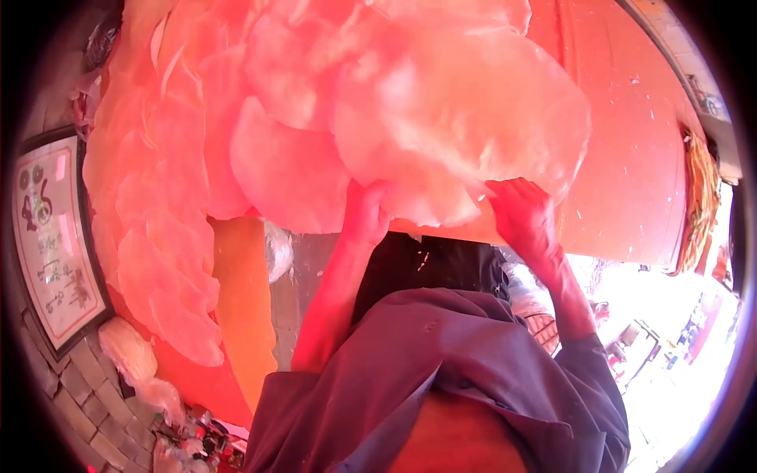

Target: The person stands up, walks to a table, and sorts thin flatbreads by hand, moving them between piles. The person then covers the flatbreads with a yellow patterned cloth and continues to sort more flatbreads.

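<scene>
At the far left, a framed white sign with red characters is seen against a brick wall. Beside it, a heap of thin, round, pale pink translucent wafers is spread out. One large pink wafer disc is held up at the centre: its lower edge is pinched by the left hand and clasped by the right hand. The disc looks brittle, so it is best kept level, borne evenly by both hands and not squeezed. Behind it a red sheet is stretched, and yellow strands are hung at the far right.
</scene>
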Demonstrator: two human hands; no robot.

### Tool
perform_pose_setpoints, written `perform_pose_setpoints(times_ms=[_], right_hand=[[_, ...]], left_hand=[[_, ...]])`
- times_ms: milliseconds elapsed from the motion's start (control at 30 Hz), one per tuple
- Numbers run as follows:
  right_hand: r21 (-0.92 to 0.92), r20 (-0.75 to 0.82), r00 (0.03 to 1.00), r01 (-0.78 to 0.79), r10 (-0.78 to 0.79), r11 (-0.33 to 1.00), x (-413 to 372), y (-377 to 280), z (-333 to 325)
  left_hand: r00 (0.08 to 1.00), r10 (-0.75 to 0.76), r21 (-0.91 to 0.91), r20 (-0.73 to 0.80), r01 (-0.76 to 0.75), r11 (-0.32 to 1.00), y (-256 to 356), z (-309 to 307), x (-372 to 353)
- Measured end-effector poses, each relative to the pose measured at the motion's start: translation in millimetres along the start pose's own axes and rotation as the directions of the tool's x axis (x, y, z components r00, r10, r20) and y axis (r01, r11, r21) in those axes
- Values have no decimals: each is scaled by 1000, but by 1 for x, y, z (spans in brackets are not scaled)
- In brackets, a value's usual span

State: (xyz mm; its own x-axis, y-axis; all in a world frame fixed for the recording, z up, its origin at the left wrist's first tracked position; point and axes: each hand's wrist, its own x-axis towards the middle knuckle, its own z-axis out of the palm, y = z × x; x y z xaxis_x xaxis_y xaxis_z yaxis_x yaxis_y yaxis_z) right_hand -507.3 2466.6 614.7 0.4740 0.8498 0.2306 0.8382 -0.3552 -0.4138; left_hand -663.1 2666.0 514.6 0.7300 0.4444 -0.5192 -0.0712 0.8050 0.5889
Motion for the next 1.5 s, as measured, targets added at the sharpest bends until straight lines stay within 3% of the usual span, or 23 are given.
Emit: perform_pose_setpoints(times_ms=[100, 167, 233, 300, 333, 433, 500, 567, 633, 700, 800, 900, 967, 1067, 1133, 1200, 1233, 1267, 1333, 1367, 1400, 1467, 1500], right_hand=[[278, 99, 907, -420, 409, 864, 1, 14, -20], [198, 154, 844, -536, 513, 821, 10, 38, -53], [161, 18, 928, -371, 373, 915, 39, 53, -95], [222, 52, 883, -465, 466, 857, 71, 65, -139], [11, -95, 934, -345, 345, 938, 90, 63, -159], [-241, -351, 922, -258, 164, 935, 128, 42, -218], [-364, -462, 886, -235, 44, 901, 141, 28, -217], [-553, -462, 811, 52, -358, 831, 147, -1, -186], [-597, -297, 880, 133, -372, 791, 144, -9, -153], [-426, -112, 974, 131, -196, 895, 126, 11, -94], [-135, -19, 981, 187, -192, 973, 72, 39, -8], [51, 142, 989, -54, 47, 997, 19, 56, 23], [58, 55, 962, -271, 268, 961, -4, 68, 36], [133, 78, 884, -467, 461, 874, -16, 76, 38], [204, 108, 826, -563, 553, 801, -13, 75, 35], [149, -21, 745, -657, 666, 739, -9, 86, 45], [165, -100, 747, -639, 658, 751, -9, 90, 49], [174, -97, 742, -643, 663, 746, -7, 91, 54], [540, 22, 583, -690, 812, 481, -1, 94, 62], [547, 24, 580, -689, 814, 475, 0, 99, 63], [619, 52, 523, -685, 851, 384, 0, 105, 65], [690, 93, 456, -670, 885, 273, 1, 113, 65], [488, -24, 540, -728, 841, 481, 2, 116, 59]], left_hand=[[996, 47, 7, 75, -48, 999, 12, -8, -5], [997, 31, -1, 73, -31, 1000, 25, -5, -9], [998, 7, -6, 56, -7, 1000, 26, -20, -10], [981, 140, 346, 134, -178, 921, 16, -49, -1], [968, 184, 451, 169, -242, 859, 17, -55, 1], [987, -154, 143, -51, 160, 977, 34, -37, -18], [997, 44, 252, -68, -26, 967, 46, -31, -39], [959, 270, 515, 83, -273, 812, 60, -54, -56], [965, 259, 254, 32, -258, 932, 87, -44, -69], [969, 245, 49, 5, -245, 968, 117, -40, -82], [982, 171, 49, 85, -176, 983, 170, -38, -102], [983, 81, 158, 166, -108, 981, 214, -10, -113], [966, 257, 289, -20, -241, 927, 223, 49, -110], [702, 708, 487, -76, -593, 640, 233, 136, -84], [790, 594, 343, 152, -606, 718, 253, 173, -68], [685, 713, 360, 149, -709, 606, 260, 204, -37], [686, 711, 365, 155, -708, 604, 264, 200, -15], [701, 547, 252, 458, -693, 676, 270, 181, 9], [807, 275, 140, 523, -400, 906, 253, 166, 48], [888, 209, 122, 410, -281, 952, 230, 150, 66], [853, 190, 226, 486, -332, 916, 204, 120, 90], [976, 202, 569, 83, -212, 795, 164, 106, 95], [967, 254, 641, 29, -213, 738, 154, 86, 98]])
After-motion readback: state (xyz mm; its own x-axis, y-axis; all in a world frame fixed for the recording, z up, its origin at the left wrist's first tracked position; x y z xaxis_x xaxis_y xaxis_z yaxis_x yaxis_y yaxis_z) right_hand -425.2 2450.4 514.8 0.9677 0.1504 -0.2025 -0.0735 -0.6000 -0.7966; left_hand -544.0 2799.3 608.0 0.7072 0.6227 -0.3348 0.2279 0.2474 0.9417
